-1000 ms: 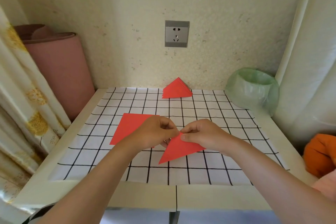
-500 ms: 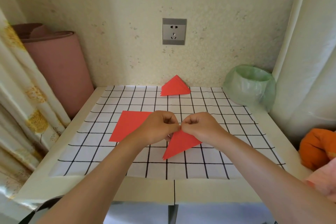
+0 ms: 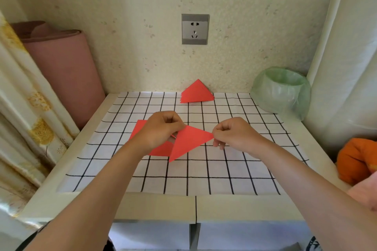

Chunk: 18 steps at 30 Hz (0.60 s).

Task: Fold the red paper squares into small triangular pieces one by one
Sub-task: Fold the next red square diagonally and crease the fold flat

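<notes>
Pinching a folded red paper triangle (image 3: 188, 141) at two corners, left hand (image 3: 161, 130) and right hand (image 3: 234, 133) are curled; flat red paper squares (image 3: 139, 128) sit half-hidden under the left hand.

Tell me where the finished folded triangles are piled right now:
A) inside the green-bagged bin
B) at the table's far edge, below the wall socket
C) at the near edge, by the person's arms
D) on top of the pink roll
B: the stack of red triangles sits at the far edge of the checked table cover, against the wall right under the wall socket.
</notes>
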{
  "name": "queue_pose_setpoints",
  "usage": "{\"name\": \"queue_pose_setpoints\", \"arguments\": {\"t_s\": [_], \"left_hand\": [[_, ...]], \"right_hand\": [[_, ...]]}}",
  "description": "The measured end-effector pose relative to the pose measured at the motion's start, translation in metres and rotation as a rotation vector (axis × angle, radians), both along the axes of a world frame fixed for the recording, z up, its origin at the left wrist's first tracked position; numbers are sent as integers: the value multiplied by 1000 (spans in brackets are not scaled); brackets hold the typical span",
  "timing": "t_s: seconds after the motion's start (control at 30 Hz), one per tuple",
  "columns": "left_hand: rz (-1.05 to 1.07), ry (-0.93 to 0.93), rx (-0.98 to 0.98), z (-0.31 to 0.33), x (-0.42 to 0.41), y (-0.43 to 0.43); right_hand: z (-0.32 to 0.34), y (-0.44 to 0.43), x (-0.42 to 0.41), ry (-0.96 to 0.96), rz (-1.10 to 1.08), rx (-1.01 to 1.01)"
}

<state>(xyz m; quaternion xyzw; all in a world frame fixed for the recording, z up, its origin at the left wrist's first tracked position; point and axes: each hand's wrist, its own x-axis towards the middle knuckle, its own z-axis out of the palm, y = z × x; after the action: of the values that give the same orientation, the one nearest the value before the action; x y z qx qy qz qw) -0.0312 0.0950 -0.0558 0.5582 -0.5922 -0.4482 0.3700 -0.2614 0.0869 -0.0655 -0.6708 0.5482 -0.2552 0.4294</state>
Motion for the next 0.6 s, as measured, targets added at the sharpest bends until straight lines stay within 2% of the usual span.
{"name": "queue_pose_setpoints", "arguments": {"t_s": [0.17,0.27,0.37,0.5,0.6], "left_hand": [[61,68,-5,4,17,-2],[-11,71,25,6,14,3],[-74,50,20,2,-1,7],[-95,32,10,-1,-8,8],[-111,-58,-21,-4,-7,8]], "right_hand": [[-4,-5,-9,71,-59,-21],[-7,-6,-7,21,-121,-125],[-1,-1,6,-69,-35,-155],[-4,4,18,59,97,-193],[-5,3,18,58,111,-185]]}}
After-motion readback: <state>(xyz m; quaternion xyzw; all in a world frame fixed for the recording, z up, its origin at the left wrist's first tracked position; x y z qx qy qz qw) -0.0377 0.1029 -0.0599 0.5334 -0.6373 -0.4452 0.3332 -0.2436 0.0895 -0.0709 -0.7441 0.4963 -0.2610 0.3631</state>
